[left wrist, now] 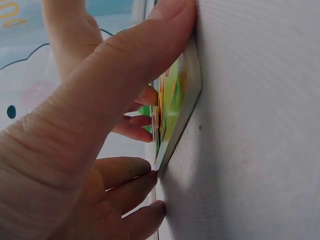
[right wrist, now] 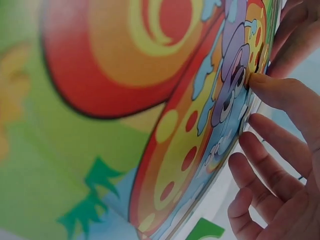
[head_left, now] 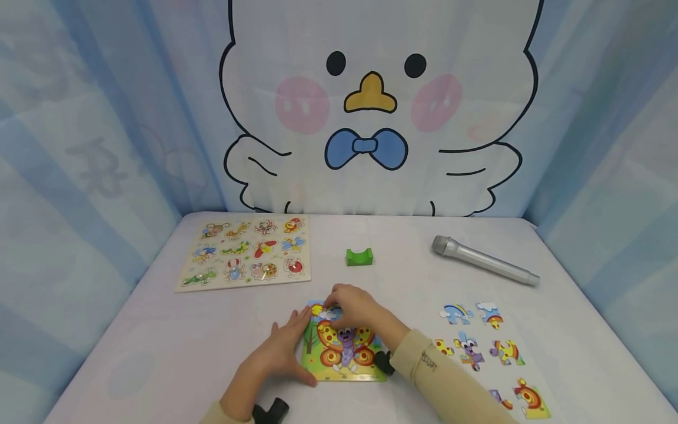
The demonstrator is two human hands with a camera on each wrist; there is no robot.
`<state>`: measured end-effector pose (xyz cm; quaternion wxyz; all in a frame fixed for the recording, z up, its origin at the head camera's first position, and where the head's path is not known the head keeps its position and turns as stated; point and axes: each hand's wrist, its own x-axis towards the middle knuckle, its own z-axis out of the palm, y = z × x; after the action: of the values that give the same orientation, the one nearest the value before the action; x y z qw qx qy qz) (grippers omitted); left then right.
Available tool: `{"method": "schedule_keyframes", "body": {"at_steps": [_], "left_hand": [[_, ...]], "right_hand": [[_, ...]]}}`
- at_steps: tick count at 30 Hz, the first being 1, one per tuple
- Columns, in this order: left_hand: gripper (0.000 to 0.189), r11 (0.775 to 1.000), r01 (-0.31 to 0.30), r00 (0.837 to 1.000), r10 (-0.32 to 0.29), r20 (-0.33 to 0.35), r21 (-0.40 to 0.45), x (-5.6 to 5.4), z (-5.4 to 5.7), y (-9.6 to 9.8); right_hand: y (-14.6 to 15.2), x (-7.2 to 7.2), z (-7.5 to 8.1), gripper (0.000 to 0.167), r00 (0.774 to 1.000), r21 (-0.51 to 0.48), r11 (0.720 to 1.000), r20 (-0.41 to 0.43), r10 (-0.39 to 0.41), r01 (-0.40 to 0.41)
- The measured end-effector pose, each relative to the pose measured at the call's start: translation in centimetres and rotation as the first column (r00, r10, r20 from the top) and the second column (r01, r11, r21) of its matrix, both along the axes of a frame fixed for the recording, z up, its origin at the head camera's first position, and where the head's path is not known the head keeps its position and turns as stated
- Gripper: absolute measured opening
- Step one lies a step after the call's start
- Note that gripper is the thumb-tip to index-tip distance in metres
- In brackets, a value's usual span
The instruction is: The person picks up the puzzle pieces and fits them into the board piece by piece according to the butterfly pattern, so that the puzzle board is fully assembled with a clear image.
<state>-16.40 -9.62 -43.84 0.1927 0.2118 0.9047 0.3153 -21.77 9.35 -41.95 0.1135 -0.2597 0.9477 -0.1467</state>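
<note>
A square butterfly puzzle board [head_left: 346, 359] lies on the table in front of me. My left hand [head_left: 281, 353] rests along its left side, thumb at the lower left corner and long fingers by the upper left one. In the left wrist view that thumb [left wrist: 150, 45] lies against the board's edge. My right hand [head_left: 357, 306] bends over the board's top left part, near the printed sun, and pinches a thin puzzle piece [left wrist: 156, 122] there, mostly hidden by the fingers. The right wrist view shows the right thumb [right wrist: 280, 92] on the picture, with the fingers beyond the top edge.
Loose puzzle pieces [head_left: 468, 351] lie in rows at the right, some behind the right sleeve [head_left: 450, 377]. An insect picture board [head_left: 251, 253] sits at the back left, a green block [head_left: 359, 257] at the back middle, and a silver microphone [head_left: 484, 262] at the back right.
</note>
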Motion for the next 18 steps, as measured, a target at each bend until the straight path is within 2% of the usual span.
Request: {"method": "schedule_keyframes", "body": {"at_steps": [18], "left_hand": [[0.12, 1.0, 0.007, 1.0, -0.007, 0.008, -0.024, -0.14, -0.03, -0.06]], "right_hand": [[-0.26, -0.33, -0.4, 0.04, 0.999, -0.051, 0.999, 0.046, -0.009, 0.011]]}}
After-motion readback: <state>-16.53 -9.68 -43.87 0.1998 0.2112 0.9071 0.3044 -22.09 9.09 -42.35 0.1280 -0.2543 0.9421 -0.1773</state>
